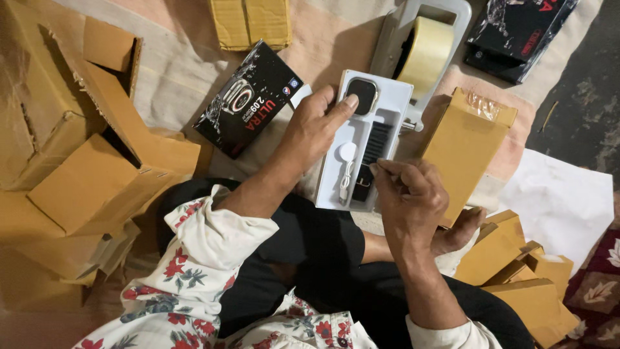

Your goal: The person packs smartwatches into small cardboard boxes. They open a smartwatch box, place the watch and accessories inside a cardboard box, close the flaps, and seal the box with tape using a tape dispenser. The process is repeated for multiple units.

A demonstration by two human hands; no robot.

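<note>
White tray (pixel 387 106) lies across my lap with the watch (pixel 362 94) in its top slot. My left hand (pixel 312 132) steadies it, a fingertip on the watch. My right hand (pixel 408 197) pinches the black strap (pixel 375 143) to seat it.

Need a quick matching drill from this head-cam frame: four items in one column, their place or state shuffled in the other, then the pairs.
Items:
1. smartwatch
2. tape roll
3. black product box
4. charging puck

Place or state:
A. sitting in a grey dispenser at the top
B. lying on the cloth, left of the white tray
C. in the top slot of the white tray, under the left hand's fingertip
D. round and white, mid-tray with its cable below

Pairs: 1-C, 2-A, 3-B, 4-D

The white tray is touched by the left hand and the right hand.
</note>
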